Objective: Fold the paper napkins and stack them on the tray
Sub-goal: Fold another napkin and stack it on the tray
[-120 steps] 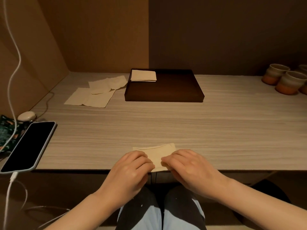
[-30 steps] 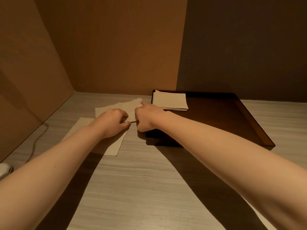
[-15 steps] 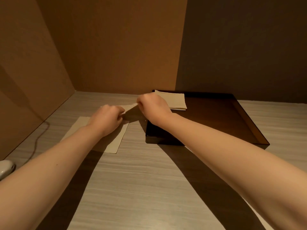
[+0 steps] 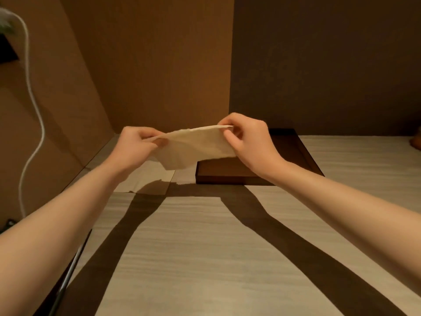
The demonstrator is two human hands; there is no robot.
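Note:
An unfolded cream paper napkin (image 4: 193, 147) hangs in the air between both hands, above the table. My left hand (image 4: 136, 147) pinches its left corner and my right hand (image 4: 248, 140) pinches its right corner. Behind the napkin sits the dark wooden tray (image 4: 293, 153); the folded stack on it is hidden by the napkin and my right hand. More flat napkins (image 4: 150, 181) lie on the table left of the tray, partly in shadow.
Wooden walls close the corner at the back and left. A white cable (image 4: 32, 92) hangs down the left wall. A phone's edge (image 4: 68, 272) lies at the table's lower left. A cup (image 4: 417, 142) peeks in at the far right.
Both hands have lifted one napkin off the pile on the table and pulled apart, stretching it in the air. The view has tilted back toward me.

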